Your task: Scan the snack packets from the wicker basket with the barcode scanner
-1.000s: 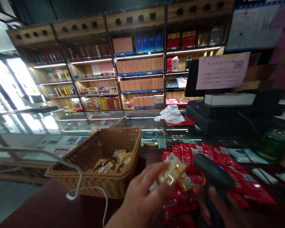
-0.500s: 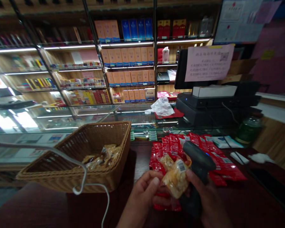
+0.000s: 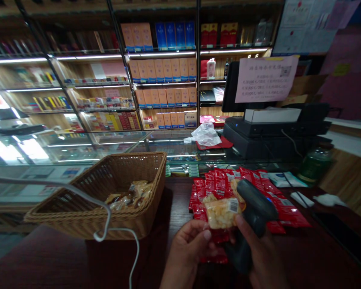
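Rm: lit shelves point(image 3: 18, 61) w/ boxed stock at back, glass case point(image 3: 180, 145) in front, monitor point(image 3: 229, 90) on R. Surface point(image 3: 78, 261): dark red-brown, glossy. Basket point(image 3: 152, 210) on its L part, wrapped snacks point(image 3: 141, 192) inside; prob kept together, within reach. Red packets point(image 3: 218, 182) spread in the middle, overlapping, approx in rows. Right hand point(image 3: 258, 249): fingers wrapped round scanner point(image 3: 258, 204) grip, head up, above packets. Left hand point(image 3: 189, 245): fingers pinching one wrapped snack point(image 3: 221, 216) by its near L corner, over the packets; prob held by the edge so barcode point(image 3: 233, 205) stays uncovered. Right thumb nr snack, can't tell if touching.
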A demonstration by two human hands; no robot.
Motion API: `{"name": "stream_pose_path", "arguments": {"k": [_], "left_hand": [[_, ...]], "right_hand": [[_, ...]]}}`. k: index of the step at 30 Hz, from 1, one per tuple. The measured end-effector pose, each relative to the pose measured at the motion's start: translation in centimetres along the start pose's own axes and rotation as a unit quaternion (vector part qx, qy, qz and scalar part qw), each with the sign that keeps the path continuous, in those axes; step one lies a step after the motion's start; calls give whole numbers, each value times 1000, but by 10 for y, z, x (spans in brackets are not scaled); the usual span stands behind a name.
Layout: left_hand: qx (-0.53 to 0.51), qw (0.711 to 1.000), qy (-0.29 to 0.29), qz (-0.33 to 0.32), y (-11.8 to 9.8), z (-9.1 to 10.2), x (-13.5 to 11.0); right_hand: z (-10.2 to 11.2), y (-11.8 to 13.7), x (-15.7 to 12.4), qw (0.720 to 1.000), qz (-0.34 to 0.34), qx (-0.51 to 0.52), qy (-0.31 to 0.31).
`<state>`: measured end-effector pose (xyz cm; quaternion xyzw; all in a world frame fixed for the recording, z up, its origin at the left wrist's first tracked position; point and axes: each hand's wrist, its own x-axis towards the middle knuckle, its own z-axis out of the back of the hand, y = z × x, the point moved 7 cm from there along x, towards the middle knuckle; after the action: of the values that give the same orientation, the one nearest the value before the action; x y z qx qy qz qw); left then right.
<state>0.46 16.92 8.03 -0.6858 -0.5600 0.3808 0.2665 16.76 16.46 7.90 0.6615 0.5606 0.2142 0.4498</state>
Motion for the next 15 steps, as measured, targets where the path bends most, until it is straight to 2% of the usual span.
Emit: {"name": "stream_pose_path", "arguments": {"k": [4, 8, 11, 15], "left_hand": [[5, 999, -11, -37, -11, -1, 1], [-9, 999, 24, -27, -18, -6, 1], [-5, 998, 15, -59, -28, -4, 3], [37, 987, -43, -152, -50, 11, 12]], "right_hand": [[6, -4, -1, 999, -5, -35, 1], [8, -8, -2, 998, -16, -57, 3], [5, 0, -8, 995, 15, -94, 6], [8, 23, -19, 988, 89, -127, -10]]}}
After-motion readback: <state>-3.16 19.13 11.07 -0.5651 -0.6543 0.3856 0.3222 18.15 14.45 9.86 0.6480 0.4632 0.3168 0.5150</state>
